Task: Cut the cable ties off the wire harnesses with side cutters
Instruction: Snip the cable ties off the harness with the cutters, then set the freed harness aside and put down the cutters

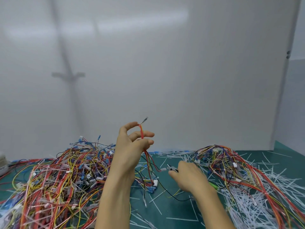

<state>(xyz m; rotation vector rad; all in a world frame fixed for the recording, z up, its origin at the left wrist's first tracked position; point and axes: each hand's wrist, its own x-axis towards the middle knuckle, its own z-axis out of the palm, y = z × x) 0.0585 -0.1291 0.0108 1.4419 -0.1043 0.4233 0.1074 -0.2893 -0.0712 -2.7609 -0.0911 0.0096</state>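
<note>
Fingers of the left hand pinch a red wire bundle, held above the mat. The right hand grips the cutters beside its dangling end. Risk: with no tie discernible, the blades may nick insulation.

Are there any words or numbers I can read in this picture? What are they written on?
No words, numbers or signs can be read here.
White wall: blank.
Green mat: no print shows.
White connector on the wire harness that the left hand holds: too small and blurred to tell.
Side cutters in the right hand: mostly hidden, no brand shows.
</note>
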